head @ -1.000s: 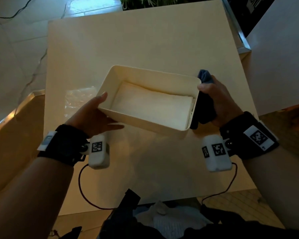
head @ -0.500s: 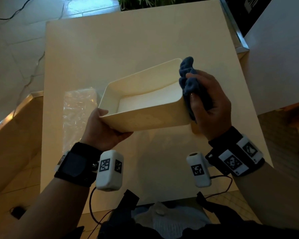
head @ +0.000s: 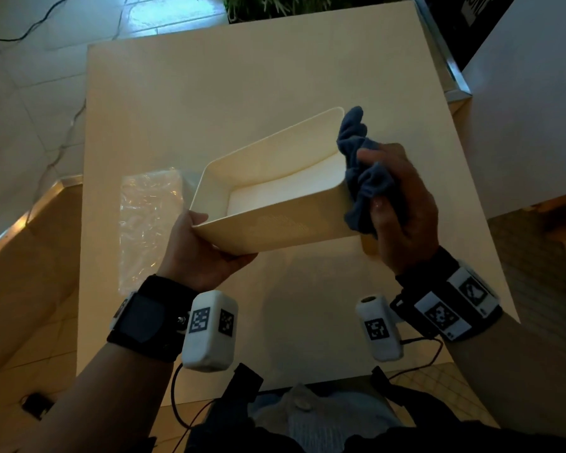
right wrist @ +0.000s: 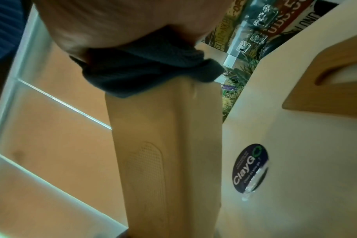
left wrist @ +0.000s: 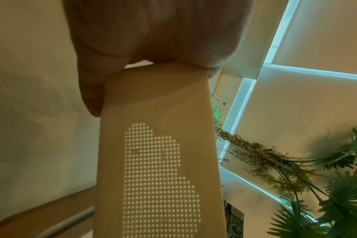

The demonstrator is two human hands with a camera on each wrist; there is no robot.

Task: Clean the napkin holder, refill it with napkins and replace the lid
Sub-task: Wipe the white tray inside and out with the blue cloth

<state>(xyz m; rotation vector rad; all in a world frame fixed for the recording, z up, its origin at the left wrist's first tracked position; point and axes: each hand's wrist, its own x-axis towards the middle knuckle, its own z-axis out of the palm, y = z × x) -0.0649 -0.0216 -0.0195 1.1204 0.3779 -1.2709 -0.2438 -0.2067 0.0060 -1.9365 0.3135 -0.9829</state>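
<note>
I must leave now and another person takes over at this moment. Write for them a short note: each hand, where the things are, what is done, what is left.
Left hand: holds the napkin holder by its left end, tilted, lifted off the table.
Right hand: grips the blue cloth bunched against the holder's right end.
Holder: open, no lid on it, no napkins inside.
Clear plastic pack: lies on the table, left of the holder; contents unclear.
Lid: not in view.
Done: wiping under way.
Left: finish wiping, refill with napkins, replace the lid.
</note>
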